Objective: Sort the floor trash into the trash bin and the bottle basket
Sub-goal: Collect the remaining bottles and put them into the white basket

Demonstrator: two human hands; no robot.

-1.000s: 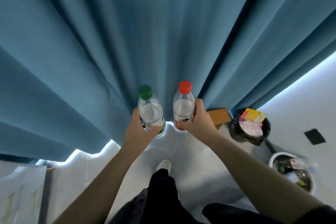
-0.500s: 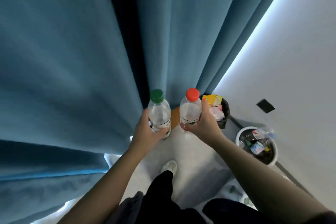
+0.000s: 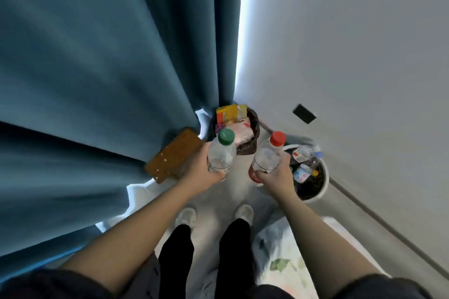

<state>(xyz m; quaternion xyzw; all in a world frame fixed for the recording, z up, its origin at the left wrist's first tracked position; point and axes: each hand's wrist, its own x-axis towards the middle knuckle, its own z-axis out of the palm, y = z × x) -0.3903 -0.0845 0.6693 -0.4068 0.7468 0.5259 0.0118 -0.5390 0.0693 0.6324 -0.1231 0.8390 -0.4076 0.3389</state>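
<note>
My left grip (image 3: 201,167) is wrapped round the green-capped bottle (image 3: 222,153), my right grip (image 3: 275,173) round the red-capped bottle (image 3: 268,156), both upright near the trash bin (image 3: 252,119) and bottle basket (image 3: 324,182). The green one sits closest to the bin; released early, it could land among the wrappers.

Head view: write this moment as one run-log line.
left grip: holds green-cap bottle | right grip: holds red-cap bottle | bin, basket: ahead

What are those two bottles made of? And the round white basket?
The green-capped bottle and red-capped bottle look like thin clear plastic: see-through, glossy walls, coloured screw caps. The white basket seems smooth hard plastic by its even rim, though painted metal is possible.
</note>
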